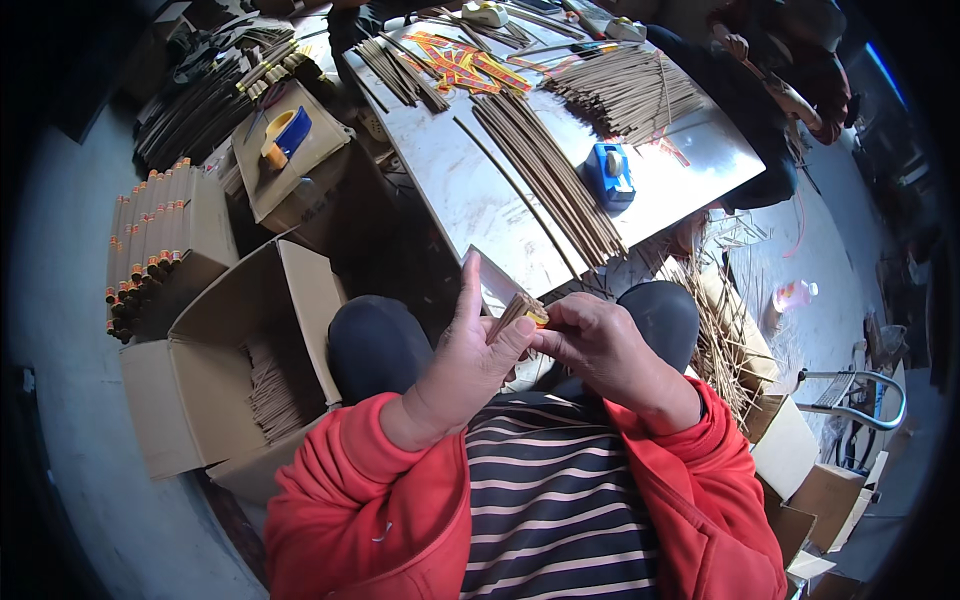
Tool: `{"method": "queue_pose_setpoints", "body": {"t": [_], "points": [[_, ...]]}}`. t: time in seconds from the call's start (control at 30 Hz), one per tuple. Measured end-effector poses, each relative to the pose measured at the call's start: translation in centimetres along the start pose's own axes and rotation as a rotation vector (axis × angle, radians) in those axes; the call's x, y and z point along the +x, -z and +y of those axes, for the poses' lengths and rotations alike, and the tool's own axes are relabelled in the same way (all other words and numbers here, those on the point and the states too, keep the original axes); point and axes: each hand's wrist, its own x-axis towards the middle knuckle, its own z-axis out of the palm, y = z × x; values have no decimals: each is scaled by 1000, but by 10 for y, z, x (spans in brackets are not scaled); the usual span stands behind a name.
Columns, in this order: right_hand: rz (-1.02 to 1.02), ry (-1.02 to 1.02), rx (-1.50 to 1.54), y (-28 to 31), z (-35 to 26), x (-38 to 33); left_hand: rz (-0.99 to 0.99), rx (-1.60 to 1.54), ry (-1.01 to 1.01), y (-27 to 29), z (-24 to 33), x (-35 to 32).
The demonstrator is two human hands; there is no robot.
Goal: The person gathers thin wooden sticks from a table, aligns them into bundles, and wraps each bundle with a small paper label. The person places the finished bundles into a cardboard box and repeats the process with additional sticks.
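Stick bundle (515,312) is pinched at one end by left hand (470,345) and right hand (590,345); judged light, stiff, brittle.

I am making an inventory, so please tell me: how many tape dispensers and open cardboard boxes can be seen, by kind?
Blue tape dispenser on the metal table: 1
Tape dispenser, blue and yellow, on the side board: 1
Pale tape dispensers at the table's far end: 2
Open cardboard box holding sticks: 1
Total: 5
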Motion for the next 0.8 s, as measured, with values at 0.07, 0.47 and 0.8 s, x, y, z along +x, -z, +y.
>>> {"method": "queue_pose_setpoints", "body": {"t": [0.07,0.47,0.8], "points": [[-75,-16,27,6,2,1,-21,146,-9,-1,3,-1],[-575,-102,264,42,14,8,-216,418,124,-15,9,-6],[-620,39,57,47,9,9,-241,182,36,-19,-7,-3]]}}
